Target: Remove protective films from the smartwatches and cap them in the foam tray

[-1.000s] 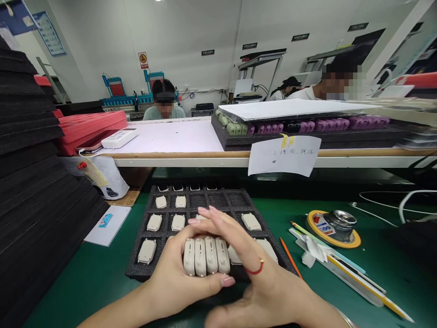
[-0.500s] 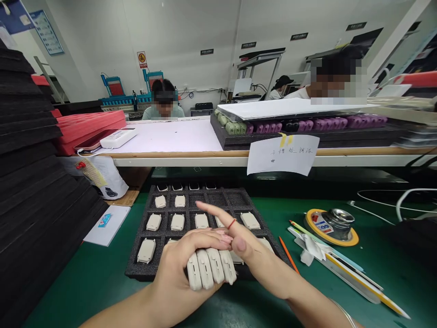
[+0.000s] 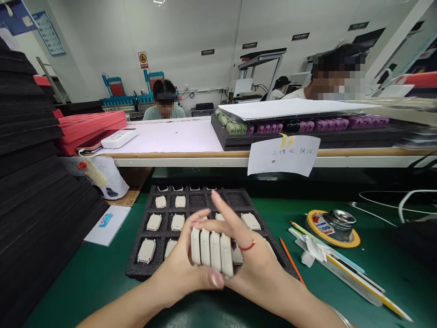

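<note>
Four would be too exact, so several pale beige watch cases [image 3: 210, 251] stand side by side in a row between my palms, over the front of a black foam tray [image 3: 136, 269]. My left hand [image 3: 182, 266] wraps the row from the left, its thumb along the lower edge. From the right, my right hand [image 3: 254, 255] closes round the same row, its index finger raised and a red band on that finger. More beige cases, such as one watch case [image 3: 146, 251] at front left, lie in the tray's compartments. My hands hide part of the tray's middle and front.
Stacked black foam sheets [image 3: 30, 191] rise on the left. At right lie an orange pencil [image 3: 292, 260], a metal tin in a yellow tape roll [image 3: 332, 228] and a long white-yellow tool [image 3: 368, 284]. A shelf edge [image 3: 184, 162] crosses behind; two co-workers sit beyond.
My hands have turned the row of watch cases, so its other narrow side faces me. My right hand has moved from over the top to gripping the right side.
</note>
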Demonstrator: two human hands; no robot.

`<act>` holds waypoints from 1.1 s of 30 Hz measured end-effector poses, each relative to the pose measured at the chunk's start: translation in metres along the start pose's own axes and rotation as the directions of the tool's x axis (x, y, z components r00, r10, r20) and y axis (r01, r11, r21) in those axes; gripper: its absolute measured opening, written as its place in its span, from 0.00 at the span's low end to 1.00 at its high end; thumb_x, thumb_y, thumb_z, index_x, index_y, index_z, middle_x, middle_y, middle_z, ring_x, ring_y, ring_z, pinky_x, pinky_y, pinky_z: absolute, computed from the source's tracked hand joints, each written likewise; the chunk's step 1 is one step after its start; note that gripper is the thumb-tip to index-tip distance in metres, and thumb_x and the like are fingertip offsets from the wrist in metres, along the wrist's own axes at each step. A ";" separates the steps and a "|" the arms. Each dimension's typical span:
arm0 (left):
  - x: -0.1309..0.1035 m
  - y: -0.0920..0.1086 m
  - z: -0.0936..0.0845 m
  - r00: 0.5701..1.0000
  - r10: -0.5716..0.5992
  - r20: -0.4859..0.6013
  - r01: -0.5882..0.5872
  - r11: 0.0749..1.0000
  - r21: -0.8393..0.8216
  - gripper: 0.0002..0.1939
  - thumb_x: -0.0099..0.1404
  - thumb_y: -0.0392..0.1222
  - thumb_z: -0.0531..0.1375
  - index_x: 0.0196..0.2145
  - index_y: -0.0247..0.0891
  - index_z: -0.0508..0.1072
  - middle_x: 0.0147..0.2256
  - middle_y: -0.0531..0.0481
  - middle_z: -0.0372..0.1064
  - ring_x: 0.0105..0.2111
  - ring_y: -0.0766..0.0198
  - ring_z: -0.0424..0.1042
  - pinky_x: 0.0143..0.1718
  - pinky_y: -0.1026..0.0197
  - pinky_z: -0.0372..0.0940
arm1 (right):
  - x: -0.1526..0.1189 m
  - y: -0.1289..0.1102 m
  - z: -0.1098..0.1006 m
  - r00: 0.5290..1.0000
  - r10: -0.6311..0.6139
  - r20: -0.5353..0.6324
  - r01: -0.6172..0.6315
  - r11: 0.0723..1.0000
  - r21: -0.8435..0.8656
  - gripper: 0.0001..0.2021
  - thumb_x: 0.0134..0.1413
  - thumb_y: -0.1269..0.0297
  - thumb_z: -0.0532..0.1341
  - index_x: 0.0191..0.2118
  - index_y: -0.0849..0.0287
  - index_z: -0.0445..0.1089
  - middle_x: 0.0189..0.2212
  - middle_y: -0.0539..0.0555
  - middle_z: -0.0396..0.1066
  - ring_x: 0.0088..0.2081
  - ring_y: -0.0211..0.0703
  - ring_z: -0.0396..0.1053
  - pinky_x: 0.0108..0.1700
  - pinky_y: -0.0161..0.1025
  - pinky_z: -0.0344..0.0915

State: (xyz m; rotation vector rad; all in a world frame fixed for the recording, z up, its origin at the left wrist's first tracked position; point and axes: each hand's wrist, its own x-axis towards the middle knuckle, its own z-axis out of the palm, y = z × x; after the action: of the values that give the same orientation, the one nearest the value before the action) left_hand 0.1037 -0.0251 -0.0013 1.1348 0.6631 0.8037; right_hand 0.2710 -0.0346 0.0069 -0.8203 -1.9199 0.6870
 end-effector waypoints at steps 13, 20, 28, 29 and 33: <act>0.010 -0.009 -0.003 0.983 -0.171 0.066 0.181 0.846 -0.501 0.19 0.57 0.50 0.70 0.42 0.35 0.77 0.34 0.44 0.77 0.32 0.62 0.78 0.26 0.70 0.68 | 0.007 -0.005 -0.027 0.997 -0.010 -0.074 0.015 0.997 0.079 0.05 0.50 0.68 0.71 0.29 0.55 0.75 0.43 0.52 0.77 0.43 0.46 0.77 0.46 0.40 0.74; 0.009 -0.010 -0.003 0.977 -0.112 0.183 0.195 0.819 -0.539 0.22 0.56 0.50 0.70 0.44 0.35 0.76 0.38 0.40 0.78 0.35 0.58 0.80 0.19 0.76 0.62 | 0.003 -0.005 -0.027 0.788 0.011 -0.616 0.174 0.955 0.240 0.04 0.58 0.67 0.67 0.32 0.52 0.76 0.30 0.49 0.75 0.26 0.36 0.73 0.30 0.34 0.75; 0.007 -0.010 -0.005 0.964 0.010 0.267 0.145 0.820 -0.553 0.18 0.61 0.50 0.67 0.44 0.36 0.75 0.40 0.41 0.78 0.38 0.57 0.80 0.20 0.76 0.63 | -0.005 -0.014 -0.037 0.860 -0.189 -0.474 0.192 0.981 -0.043 0.15 0.57 0.77 0.64 0.45 0.49 0.76 0.40 0.50 0.80 0.42 0.44 0.79 0.47 0.40 0.78; 0.006 -0.010 -0.005 0.961 0.018 0.275 0.144 0.818 -0.556 0.18 0.61 0.50 0.66 0.44 0.37 0.75 0.40 0.42 0.78 0.38 0.57 0.80 0.20 0.76 0.64 | -0.006 -0.014 -0.038 0.873 -0.268 -0.407 0.241 0.963 -0.118 0.16 0.55 0.79 0.65 0.45 0.49 0.76 0.37 0.49 0.81 0.40 0.44 0.80 0.45 0.40 0.79; 0.006 -0.012 -0.005 0.972 0.002 0.233 0.134 0.814 -0.566 0.17 0.60 0.50 0.68 0.42 0.37 0.75 0.34 0.46 0.76 0.30 0.63 0.78 0.19 0.75 0.65 | -0.012 -0.020 -0.041 0.909 -0.400 -0.119 0.356 0.891 -0.282 0.24 0.53 0.80 0.66 0.53 0.48 0.74 0.41 0.51 0.81 0.42 0.49 0.79 0.44 0.42 0.80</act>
State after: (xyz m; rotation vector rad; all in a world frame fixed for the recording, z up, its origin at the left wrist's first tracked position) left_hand 0.1058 -0.0202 -0.0145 0.6202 0.2310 0.7330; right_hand 0.3069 -0.0509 0.0333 -0.6056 -1.9529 0.1257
